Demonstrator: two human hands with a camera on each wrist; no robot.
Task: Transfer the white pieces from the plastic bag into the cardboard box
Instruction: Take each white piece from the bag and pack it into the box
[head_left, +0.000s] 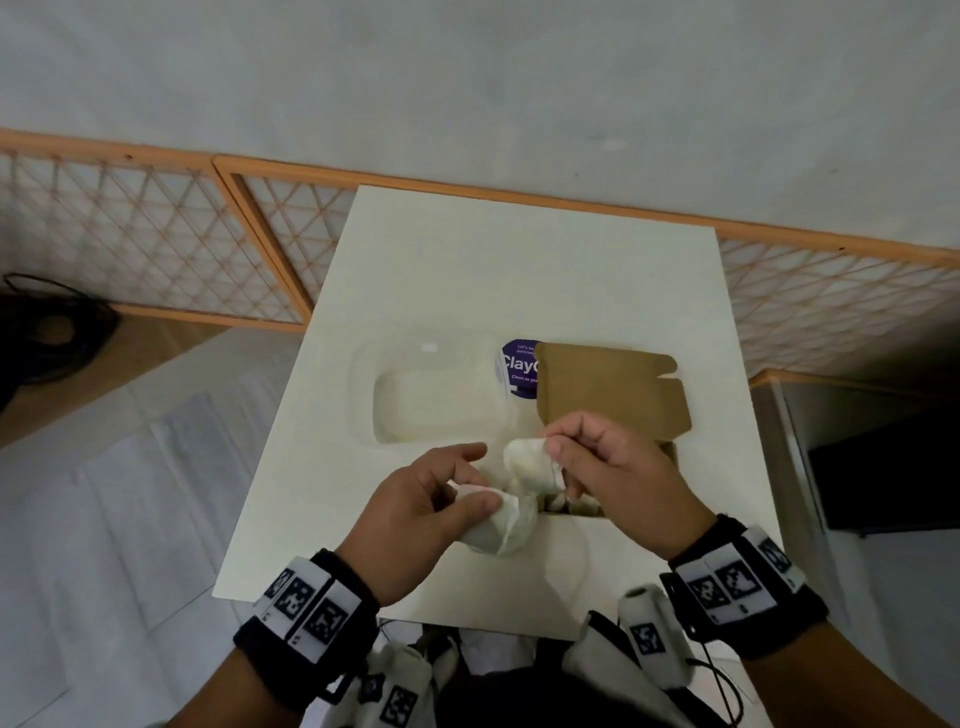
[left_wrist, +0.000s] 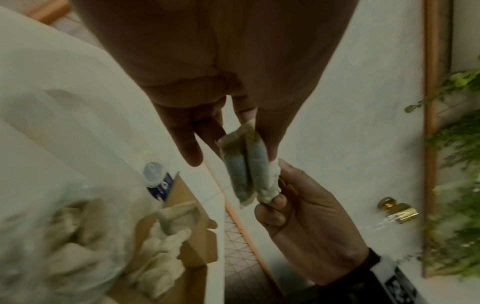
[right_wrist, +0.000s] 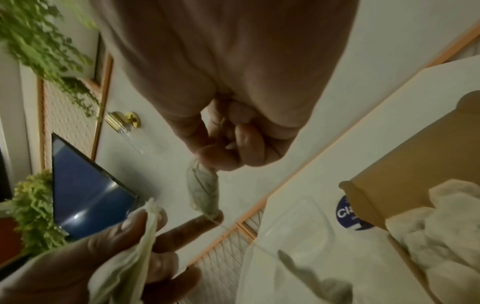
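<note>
A brown cardboard box (head_left: 613, 395) stands open on the white table (head_left: 519, 270), its flap raised at the back. Several white pieces (head_left: 566, 503) lie inside it, also seen in the right wrist view (right_wrist: 441, 226). My right hand (head_left: 553, 439) pinches one white piece (head_left: 535, 467) above the box's left edge. My left hand (head_left: 483, 475) pinches a second white piece (head_left: 501, 525) just beside it, and the two pieces touch. The clear plastic bag (head_left: 431, 389) with a purple label (head_left: 519, 369) lies left of the box.
An orange-framed lattice fence (head_left: 156, 234) runs behind the table. A dark cable bundle (head_left: 47, 327) sits on the floor at the left, a black object (head_left: 893, 478) at the right. White marker-tagged gear (head_left: 649, 639) hangs below the table's near edge.
</note>
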